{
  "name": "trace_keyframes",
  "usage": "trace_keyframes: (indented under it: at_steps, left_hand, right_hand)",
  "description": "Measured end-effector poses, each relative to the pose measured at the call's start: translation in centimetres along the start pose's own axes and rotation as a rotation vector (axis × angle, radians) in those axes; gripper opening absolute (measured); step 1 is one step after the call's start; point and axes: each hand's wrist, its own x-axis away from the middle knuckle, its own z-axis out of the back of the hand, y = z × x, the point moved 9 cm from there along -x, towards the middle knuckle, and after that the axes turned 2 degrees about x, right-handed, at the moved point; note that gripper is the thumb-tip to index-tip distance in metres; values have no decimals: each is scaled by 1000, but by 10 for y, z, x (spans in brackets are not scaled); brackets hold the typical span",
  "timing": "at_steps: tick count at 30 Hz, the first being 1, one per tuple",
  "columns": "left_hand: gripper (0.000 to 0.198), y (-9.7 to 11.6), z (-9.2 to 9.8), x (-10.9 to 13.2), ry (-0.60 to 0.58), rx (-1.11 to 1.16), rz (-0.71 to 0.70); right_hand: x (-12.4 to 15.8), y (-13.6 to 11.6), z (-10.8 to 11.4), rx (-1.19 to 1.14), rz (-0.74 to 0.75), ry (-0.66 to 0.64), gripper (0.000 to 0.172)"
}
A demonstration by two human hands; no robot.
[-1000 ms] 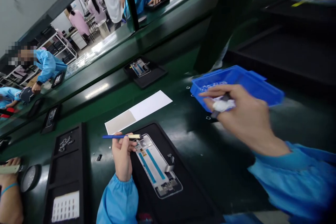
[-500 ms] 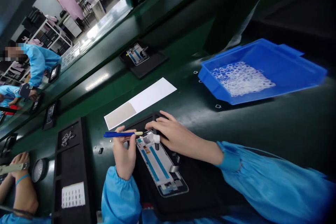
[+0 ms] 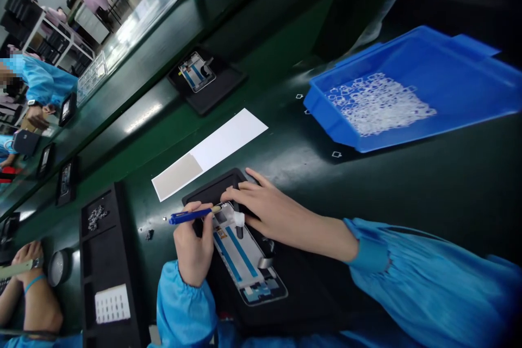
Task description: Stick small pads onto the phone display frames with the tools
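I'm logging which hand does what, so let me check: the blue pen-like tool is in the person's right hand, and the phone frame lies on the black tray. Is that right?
Not quite: the head view shows the blue pen-like tool in the left hand. The phone frame does lie on the black tray.

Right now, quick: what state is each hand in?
Left hand: closed, holding a blue pen-like tool.
Right hand: closed on a dark tool with a white part, over the phone frame.
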Motion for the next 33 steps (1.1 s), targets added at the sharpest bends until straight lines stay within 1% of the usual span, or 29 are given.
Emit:
trace_keyframes:
  at_steps: [8, 16, 20, 24, 29, 31, 33]
  left_hand:
    - [21, 1, -2, 0, -28, -46, 10]
    - [20, 1, -2, -2, -15, -21, 18]
    - [20, 8, -4, -3, -29, -48, -6]
    - [12, 16, -7, -7, -61, -48, -2]
    - [11, 25, -12, -9, -101, -103, -88]
    - [9, 21, -11, -9, -78, -89, -79]
    - [8, 14, -2, -10, 9, 1, -31]
  right_hand:
    - [2, 1, -3, 35, 10, 1, 42]
    - [2, 0, -2, 40, 4, 0, 41]
    - [2, 0, -1, 50, 7, 7, 40]
    - [2, 0, -1, 52, 13, 13, 40]
    - [3, 2, -3, 26, -1, -1, 42]
    - [3, 3, -3, 21, 1, -7, 41]
    - [2, 3, -4, 15, 0, -22, 40]
